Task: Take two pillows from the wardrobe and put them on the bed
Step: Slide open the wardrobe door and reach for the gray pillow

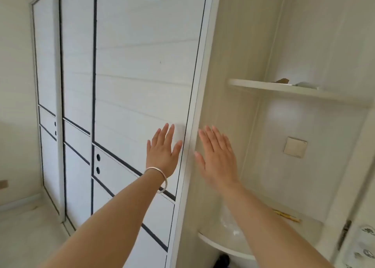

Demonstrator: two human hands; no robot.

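The wardrobe [125, 85] stood shut before me, its white door [142, 69] with dark trim lines right under my left hand [163, 152]; no pillows showed; that hand was spread flat, fingers [170, 131] apart, at or against the panel near its right edge, holding nothing, a silver bangle [160, 178] on the wrist; my right hand [218, 158] was open too, empty, blurred, just beyond the door's edge; further right of it were corner shelves [284, 89], a wall switch [295, 147] between them; left of my left hand, two more doors [67, 85].
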